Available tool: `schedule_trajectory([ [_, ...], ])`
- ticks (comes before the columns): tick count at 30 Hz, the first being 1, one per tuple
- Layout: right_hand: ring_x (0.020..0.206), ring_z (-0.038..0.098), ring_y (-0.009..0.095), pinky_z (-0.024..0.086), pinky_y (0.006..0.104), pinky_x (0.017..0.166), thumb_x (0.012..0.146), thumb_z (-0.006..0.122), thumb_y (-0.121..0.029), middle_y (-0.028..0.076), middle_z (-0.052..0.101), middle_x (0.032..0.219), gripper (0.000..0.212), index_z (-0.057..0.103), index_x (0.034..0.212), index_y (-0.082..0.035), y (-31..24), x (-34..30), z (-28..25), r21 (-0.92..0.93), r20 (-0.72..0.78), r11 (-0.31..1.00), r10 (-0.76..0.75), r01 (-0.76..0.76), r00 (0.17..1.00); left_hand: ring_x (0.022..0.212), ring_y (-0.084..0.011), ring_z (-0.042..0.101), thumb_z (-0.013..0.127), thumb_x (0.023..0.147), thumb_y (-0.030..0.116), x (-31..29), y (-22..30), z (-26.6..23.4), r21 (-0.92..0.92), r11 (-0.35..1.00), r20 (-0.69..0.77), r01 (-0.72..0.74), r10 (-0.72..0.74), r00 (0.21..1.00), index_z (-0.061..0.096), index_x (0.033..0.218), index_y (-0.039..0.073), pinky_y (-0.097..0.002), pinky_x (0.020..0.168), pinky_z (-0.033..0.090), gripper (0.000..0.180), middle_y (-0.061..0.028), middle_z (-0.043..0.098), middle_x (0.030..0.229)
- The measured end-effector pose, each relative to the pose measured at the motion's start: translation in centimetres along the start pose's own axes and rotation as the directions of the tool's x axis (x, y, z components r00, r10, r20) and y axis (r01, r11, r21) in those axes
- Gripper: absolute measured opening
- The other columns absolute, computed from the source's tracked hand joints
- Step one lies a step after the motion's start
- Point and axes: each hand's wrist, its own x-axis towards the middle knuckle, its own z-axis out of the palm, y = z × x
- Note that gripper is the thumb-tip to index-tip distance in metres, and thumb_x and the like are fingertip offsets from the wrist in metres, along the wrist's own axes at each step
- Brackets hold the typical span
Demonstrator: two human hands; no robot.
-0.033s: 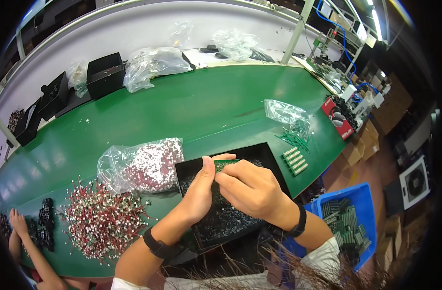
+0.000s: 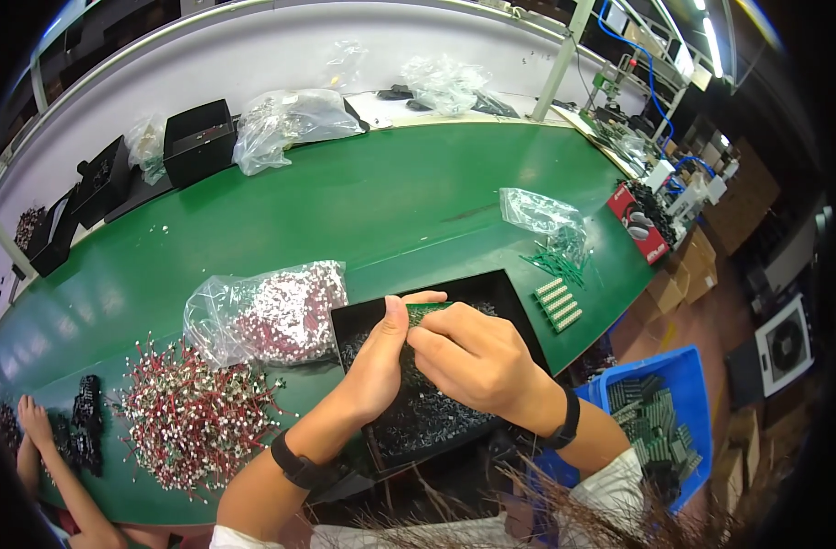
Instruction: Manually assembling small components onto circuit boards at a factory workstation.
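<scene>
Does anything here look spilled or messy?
Yes: a heap of small red-wired parts lies loose on the green table, spilling from the clear bag. A few stray bits sit further out.

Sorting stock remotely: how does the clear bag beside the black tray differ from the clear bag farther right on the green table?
The bag beside the tray is bulging, packed with small red-and-white parts; the bag on the right is nearly flat, holding only a few green pieces at its lower end. The near bag lies against the black tray by the left hand; the right one lies apart. Both are clear plastic on the green table.
</scene>
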Motion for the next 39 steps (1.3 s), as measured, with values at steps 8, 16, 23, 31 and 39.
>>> schedule_trajectory([
  [8, 0.066, 0.064, 0.025, 0.053, 0.0334, 0.057, 0.063, 0.071, 0.010, 0.009, 0.063, 0.078, 0.023, 0.065, 0.082, -0.002, -0.1, 0.1, -1.2, 0.108, -0.079, 0.992, 0.077, -0.069, 0.994, 0.112, -0.0177, 0.062, 0.023, 0.109, 0.058, 0.2, 0.2, -0.1, -0.181, 0.981, -0.002, 0.076, -0.078, 0.997, 0.051, 0.141, 0.002, -0.0339, 0.098, 0.051, 0.071, -0.0098, 0.064, 0.123],
  [16, 0.067, 0.064, 0.024, 0.051, 0.0325, 0.056, 0.065, 0.074, 0.009, 0.008, 0.064, 0.084, 0.029, 0.070, 0.092, -0.002, -0.4, -0.1, -0.2, 0.087, -0.010, 0.995, 0.045, -0.044, 0.999, 0.115, -0.0193, 0.062, 0.019, 0.108, 0.060, 0.2, -0.5, -0.1, -0.043, 0.999, 0.029, -0.004, 0.006, 1.000, 0.051, 0.142, 0.004, -0.0346, 0.100, 0.051, 0.073, -0.0102, 0.063, 0.125],
  [23, 0.067, 0.064, 0.024, 0.052, 0.0335, 0.057, 0.065, 0.072, 0.008, 0.008, 0.063, 0.082, 0.027, 0.068, 0.090, -0.001, -0.7, -0.2, 0.2, 0.052, -0.037, 0.997, 0.062, -0.060, 0.997, 0.111, -0.0175, 0.063, 0.020, 0.110, 0.055, 0.1, 0.0, 0.2, -0.001, 1.000, 0.035, -0.027, 0.027, 0.999, 0.051, 0.141, 0.003, -0.0333, 0.098, 0.051, 0.068, -0.0095, 0.065, 0.121],
  [31, 0.066, 0.064, 0.025, 0.053, 0.0340, 0.056, 0.064, 0.074, 0.008, 0.009, 0.065, 0.081, 0.026, 0.068, 0.088, -0.002, -0.1, -1.1, -1.0, 0.065, 0.009, 0.993, 0.094, -0.094, 0.996, 0.109, -0.0187, 0.064, 0.021, 0.110, 0.056, 0.2, -0.3, -0.2, -0.127, 0.992, -0.013, -0.001, -0.001, 1.000, 0.052, 0.141, 0.003, -0.0345, 0.096, 0.052, 0.068, -0.0100, 0.065, 0.120],
  [39, 0.068, 0.064, 0.026, 0.053, 0.0341, 0.058, 0.064, 0.073, 0.009, 0.009, 0.064, 0.082, 0.027, 0.066, 0.087, -0.002, 0.0, -1.1, 0.2, 0.048, -0.024, 0.994, 0.097, -0.095, 0.995, 0.112, -0.0180, 0.063, 0.020, 0.110, 0.055, 0.3, -0.8, -0.3, -0.007, 0.998, 0.008, -0.064, 0.064, 0.998, 0.052, 0.141, 0.004, -0.0340, 0.099, 0.050, 0.068, -0.0093, 0.065, 0.121],
])
